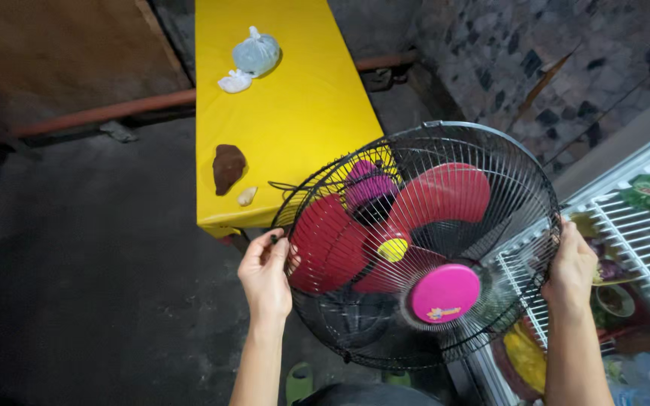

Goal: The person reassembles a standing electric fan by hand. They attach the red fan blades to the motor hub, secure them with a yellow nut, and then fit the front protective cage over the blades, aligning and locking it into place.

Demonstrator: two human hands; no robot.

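I hold a round fan head with a black wire cage (pixel 490 150) between both hands. Inside the cage sit red blades (pixel 445 192) with a yellow hub cap (pixel 393 249), and a pink round badge (pixel 445 293) is fixed at the centre of the front grille. A magenta motor housing (pixel 366 184) shows behind the blades. My left hand (pixel 265 274) pinches the cage rim on the left side. My right hand (pixel 569 271) grips the rim on the right side.
A yellow-covered table (pixel 295 113) stands ahead, carrying a knotted plastic bag (pixel 256 54), a brown lump (pixel 228 167) and a small pale object (pixel 247 196). A white wire rack (pixel 641 240) with food items lies at right. Dark concrete floor (pixel 92 248) spreads left; a stone wall (pixel 536 53) rises behind.
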